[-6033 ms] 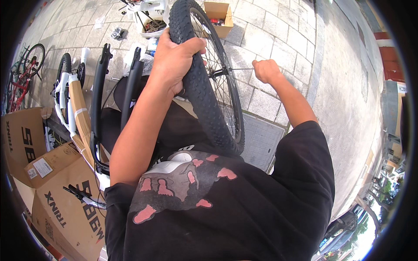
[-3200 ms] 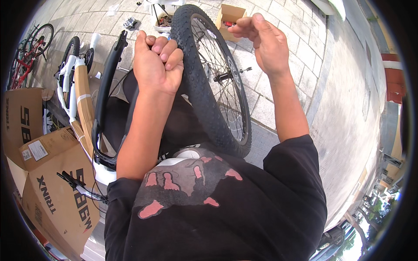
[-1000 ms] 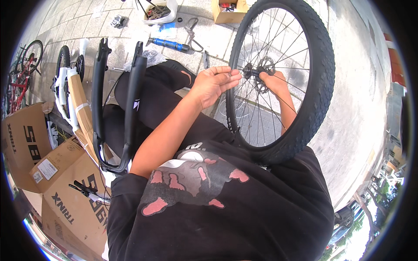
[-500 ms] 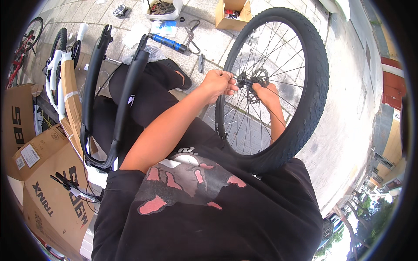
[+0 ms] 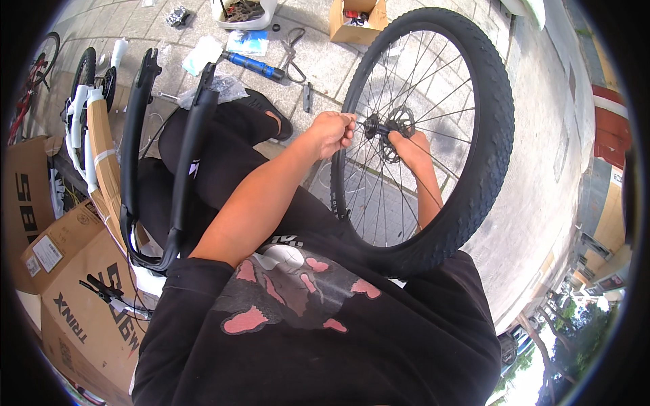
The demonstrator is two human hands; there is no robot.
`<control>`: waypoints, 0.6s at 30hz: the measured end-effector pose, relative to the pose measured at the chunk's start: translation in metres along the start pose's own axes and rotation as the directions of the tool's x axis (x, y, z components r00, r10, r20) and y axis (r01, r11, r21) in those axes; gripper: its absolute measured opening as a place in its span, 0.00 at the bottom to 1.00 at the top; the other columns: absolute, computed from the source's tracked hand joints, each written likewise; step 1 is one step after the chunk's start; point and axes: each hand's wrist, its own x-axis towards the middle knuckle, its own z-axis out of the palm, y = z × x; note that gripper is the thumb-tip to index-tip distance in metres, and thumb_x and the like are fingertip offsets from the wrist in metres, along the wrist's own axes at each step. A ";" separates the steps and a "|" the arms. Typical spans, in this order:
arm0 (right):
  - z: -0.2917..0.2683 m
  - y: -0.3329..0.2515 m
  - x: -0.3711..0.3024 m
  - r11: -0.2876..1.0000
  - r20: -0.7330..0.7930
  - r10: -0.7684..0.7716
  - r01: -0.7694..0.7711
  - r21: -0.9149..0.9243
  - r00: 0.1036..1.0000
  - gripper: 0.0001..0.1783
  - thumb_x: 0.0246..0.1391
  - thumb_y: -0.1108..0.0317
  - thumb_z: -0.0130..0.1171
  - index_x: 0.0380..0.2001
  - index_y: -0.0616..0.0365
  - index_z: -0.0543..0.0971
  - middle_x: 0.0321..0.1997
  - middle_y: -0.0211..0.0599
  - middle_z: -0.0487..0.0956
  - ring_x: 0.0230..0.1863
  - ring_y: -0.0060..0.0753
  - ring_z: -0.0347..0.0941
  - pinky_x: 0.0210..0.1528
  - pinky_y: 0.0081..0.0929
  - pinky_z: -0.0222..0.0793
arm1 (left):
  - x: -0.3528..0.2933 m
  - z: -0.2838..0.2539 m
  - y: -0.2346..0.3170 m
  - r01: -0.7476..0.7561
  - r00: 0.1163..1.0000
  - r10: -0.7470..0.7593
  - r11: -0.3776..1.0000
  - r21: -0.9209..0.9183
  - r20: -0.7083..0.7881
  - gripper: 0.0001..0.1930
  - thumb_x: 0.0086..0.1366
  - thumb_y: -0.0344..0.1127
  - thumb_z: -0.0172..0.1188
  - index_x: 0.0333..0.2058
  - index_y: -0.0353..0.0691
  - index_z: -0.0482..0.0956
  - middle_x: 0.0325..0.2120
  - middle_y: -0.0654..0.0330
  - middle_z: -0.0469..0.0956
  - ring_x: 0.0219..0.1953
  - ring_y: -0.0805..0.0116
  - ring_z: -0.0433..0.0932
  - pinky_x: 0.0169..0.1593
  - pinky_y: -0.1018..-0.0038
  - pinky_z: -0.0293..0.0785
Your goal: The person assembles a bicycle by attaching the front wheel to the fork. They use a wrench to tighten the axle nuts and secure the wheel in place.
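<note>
A bicycle wheel (image 5: 497, 135) with a knobby black tyre stands upright in front of me on the right, its lower rim against my body. My right hand (image 5: 413, 149) reaches past the spokes and grips the wheel hub (image 5: 383, 130), beside the disc rotor (image 5: 401, 120). Just left of the hub's end, my left hand (image 5: 332, 134) is closed, thumb and fingertips pinched together. Whatever lies in that pinch is too small to make out. A narrow gap separates these fingers from the hub.
A black bicycle fork (image 5: 181, 169) rises at my left, near a white frame (image 5: 80, 135) wrapped in cardboard. Cardboard boxes (image 5: 81, 291) lie lower left. On the paving are a blue-and-black cylinder (image 5: 254, 66), plastic bags (image 5: 247, 42), a white tub (image 5: 245, 20) and a small carton (image 5: 359, 27).
My left hand has drawn slightly left, away from the hub's end, with its fingers more curled. The right hand keeps its grip on the hub. The view has shifted a little.
</note>
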 end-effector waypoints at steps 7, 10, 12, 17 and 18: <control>0.001 0.001 0.003 1.000 0.006 0.024 -0.024 0.013 1.000 0.25 0.50 0.50 0.67 0.35 0.65 0.86 0.33 0.51 0.86 0.38 0.48 0.84 0.46 0.40 0.77 | -0.001 0.003 -0.002 0.002 1.000 -0.002 1.000 -0.017 0.024 0.07 0.79 0.27 0.46 0.48 0.36 0.72 0.30 0.65 0.74 0.26 0.77 0.69 0.26 0.79 0.65; 0.000 -0.003 -0.001 1.000 -0.005 0.020 -0.020 0.014 1.000 0.24 0.51 0.50 0.66 0.35 0.65 0.86 0.33 0.51 0.86 0.38 0.48 0.84 0.45 0.39 0.77 | -0.001 0.003 -0.003 -0.002 1.000 0.003 0.999 -0.044 0.023 0.09 0.77 0.26 0.47 0.50 0.33 0.74 0.30 0.63 0.74 0.26 0.76 0.68 0.26 0.78 0.68; -0.002 -0.008 -0.008 1.000 -0.005 0.007 -0.007 0.022 1.000 0.24 0.51 0.51 0.66 0.35 0.65 0.86 0.32 0.52 0.86 0.38 0.48 0.84 0.45 0.40 0.77 | -0.001 0.004 -0.004 0.011 0.999 -0.011 1.000 -0.010 0.032 0.09 0.78 0.27 0.46 0.51 0.34 0.73 0.30 0.63 0.74 0.26 0.76 0.69 0.27 0.78 0.67; -0.004 -0.014 -0.008 1.000 0.015 -0.013 0.013 0.014 1.000 0.23 0.52 0.51 0.65 0.35 0.64 0.85 0.33 0.53 0.86 0.38 0.51 0.84 0.46 0.41 0.76 | -0.005 0.005 -0.005 0.006 1.000 -0.007 0.998 0.057 0.018 0.10 0.79 0.29 0.45 0.52 0.36 0.73 0.30 0.64 0.72 0.26 0.74 0.69 0.28 0.76 0.66; -0.004 -0.016 -0.007 1.000 0.026 -0.008 0.007 0.019 1.000 0.23 0.52 0.51 0.65 0.35 0.64 0.85 0.33 0.54 0.86 0.39 0.52 0.84 0.46 0.41 0.76 | -0.004 0.004 -0.006 0.011 1.000 -0.011 0.998 0.063 0.013 0.10 0.79 0.30 0.45 0.52 0.36 0.73 0.29 0.64 0.72 0.26 0.73 0.69 0.28 0.75 0.65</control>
